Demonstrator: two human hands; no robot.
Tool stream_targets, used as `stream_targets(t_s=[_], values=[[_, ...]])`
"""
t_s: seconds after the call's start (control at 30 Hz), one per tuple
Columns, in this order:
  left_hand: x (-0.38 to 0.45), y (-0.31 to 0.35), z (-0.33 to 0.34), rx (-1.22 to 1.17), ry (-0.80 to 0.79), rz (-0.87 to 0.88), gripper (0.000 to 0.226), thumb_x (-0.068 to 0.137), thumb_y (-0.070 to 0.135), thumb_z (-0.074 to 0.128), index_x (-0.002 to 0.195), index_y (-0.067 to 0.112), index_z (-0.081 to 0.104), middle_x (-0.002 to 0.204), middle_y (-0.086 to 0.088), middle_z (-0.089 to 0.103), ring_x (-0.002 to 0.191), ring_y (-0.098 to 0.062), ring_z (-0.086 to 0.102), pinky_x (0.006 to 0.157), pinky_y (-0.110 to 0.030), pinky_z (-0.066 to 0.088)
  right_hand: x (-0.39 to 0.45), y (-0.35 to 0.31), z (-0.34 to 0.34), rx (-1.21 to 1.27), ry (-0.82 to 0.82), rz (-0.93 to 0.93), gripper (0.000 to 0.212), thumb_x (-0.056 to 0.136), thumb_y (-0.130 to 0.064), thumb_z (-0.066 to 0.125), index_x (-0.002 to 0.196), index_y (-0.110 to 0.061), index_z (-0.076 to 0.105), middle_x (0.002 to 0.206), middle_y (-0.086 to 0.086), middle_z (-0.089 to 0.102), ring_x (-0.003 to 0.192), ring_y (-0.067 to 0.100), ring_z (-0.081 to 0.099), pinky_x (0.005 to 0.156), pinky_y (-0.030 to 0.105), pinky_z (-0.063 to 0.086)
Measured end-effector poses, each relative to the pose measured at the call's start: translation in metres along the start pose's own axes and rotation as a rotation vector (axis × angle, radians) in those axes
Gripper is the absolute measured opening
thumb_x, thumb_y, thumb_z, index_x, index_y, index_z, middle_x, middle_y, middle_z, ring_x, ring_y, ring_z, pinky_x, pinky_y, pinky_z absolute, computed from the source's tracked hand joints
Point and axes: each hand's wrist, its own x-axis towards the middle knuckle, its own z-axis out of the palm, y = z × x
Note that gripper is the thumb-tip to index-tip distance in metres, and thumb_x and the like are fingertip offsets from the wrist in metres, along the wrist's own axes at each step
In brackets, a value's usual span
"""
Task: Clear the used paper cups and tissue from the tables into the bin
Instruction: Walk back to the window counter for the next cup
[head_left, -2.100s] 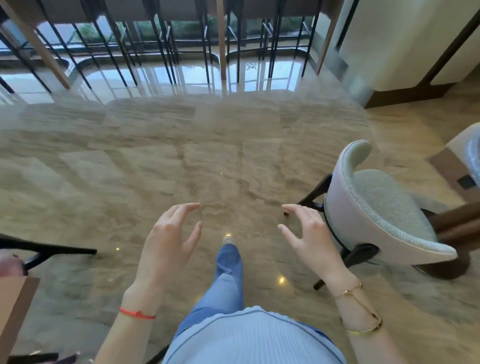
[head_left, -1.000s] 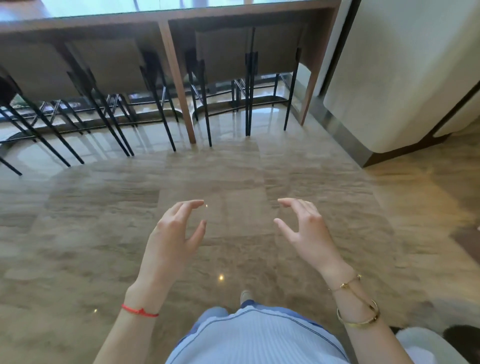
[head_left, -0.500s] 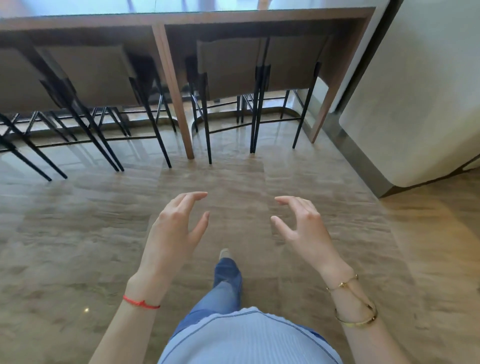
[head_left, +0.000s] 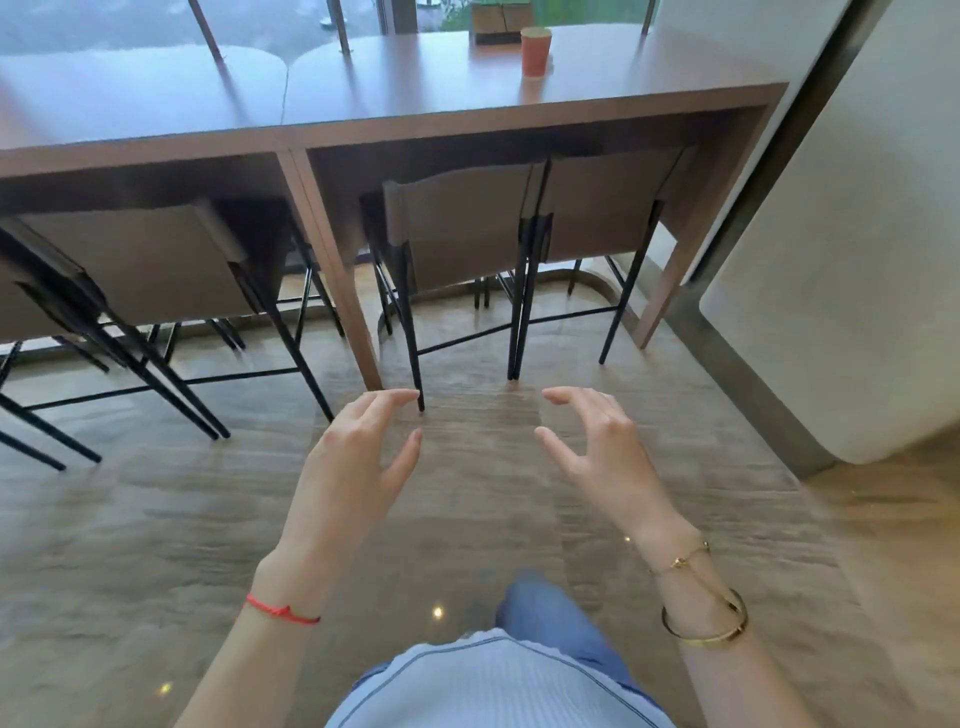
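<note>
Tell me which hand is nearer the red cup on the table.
Right. The right hand hangs below the cup, slightly to its right; the left hand is farther left. Both are far short of it.

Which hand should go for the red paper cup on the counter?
Right, probably. The red paper cup stands upright on the far right part of the counter, more on the side of the right hand than the left hand. Both hands are empty and well short of the counter.

Cut off and tucked away
The brown box (head_left: 496, 23) behind the orange paper cup (head_left: 535, 52) is clipped by the top edge; brown-backed stools (head_left: 462, 228) sit half-hidden under the wooden counter (head_left: 363, 88).
</note>
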Motion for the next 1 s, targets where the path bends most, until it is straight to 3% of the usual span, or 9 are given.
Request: stream_targets(t_s=[0.17, 0.37, 0.57, 0.77, 1.0], values=[[0.089, -0.016, 0.016, 0.014, 0.008, -0.003, 0.037, 0.091, 0.026, 0.062, 0.127, 0.023, 0.057, 0.122, 0.011, 0.059, 0.113, -0.009, 0.057, 0.092, -0.031, 0.049, 0.091, 0.027, 0.010, 0.005, -0.022, -0.016, 0.038, 0.089, -0.034, 0.062, 0.125, -0.024, 0.055, 0.120, -0.012, 0.058, 0.116, -0.004, 0.040, 0.092, -0.002, 0.022], [0.216, -0.024, 0.042, 0.025, 0.051, -0.006, 0.037, 0.089, 0.024, 0.064, 0.125, 0.021, 0.058, 0.121, 0.010, 0.060, 0.112, -0.009, 0.058, 0.092, -0.025, 0.046, 0.221, 0.067, 0.006, 0.009, -0.007, -0.031, 0.038, 0.089, -0.033, 0.063, 0.125, -0.024, 0.056, 0.121, -0.012, 0.058, 0.121, 0.003, 0.044, 0.099, 0.013, 0.028], [0.353, -0.014, 0.066, 0.022, 0.086, -0.017, 0.039, 0.090, 0.025, 0.063, 0.127, 0.020, 0.058, 0.110, 0.005, 0.062, 0.097, -0.014, 0.061, 0.089, -0.028, 0.051, 0.363, 0.106, -0.015, 0.012, 0.000, -0.057, 0.037, 0.089, -0.030, 0.063, 0.124, -0.022, 0.057, 0.123, -0.012, 0.058, 0.122, 0.003, 0.044, 0.098, 0.007, 0.027], [0.458, -0.018, 0.086, 0.033, 0.107, -0.024, 0.040, 0.090, 0.024, 0.064, 0.129, 0.020, 0.058, 0.125, 0.009, 0.060, 0.113, -0.007, 0.057, 0.095, -0.019, 0.044, 0.471, 0.134, -0.029, 0.016, 0.008, -0.074, 0.037, 0.089, -0.027, 0.063, 0.125, -0.018, 0.058, 0.122, -0.008, 0.060, 0.122, 0.008, 0.046, 0.102, 0.019, 0.034], [0.572, -0.026, 0.108, 0.036, 0.090, 0.009, 0.041, 0.090, 0.027, 0.063, 0.130, 0.021, 0.056, 0.126, 0.007, 0.060, 0.115, -0.007, 0.056, 0.091, -0.018, 0.041, 0.567, 0.171, -0.031, 0.045, 0.031, -0.022, 0.040, 0.089, -0.029, 0.062, 0.128, -0.021, 0.056, 0.124, -0.011, 0.058, 0.123, 0.004, 0.043, 0.100, 0.014, 0.030]])
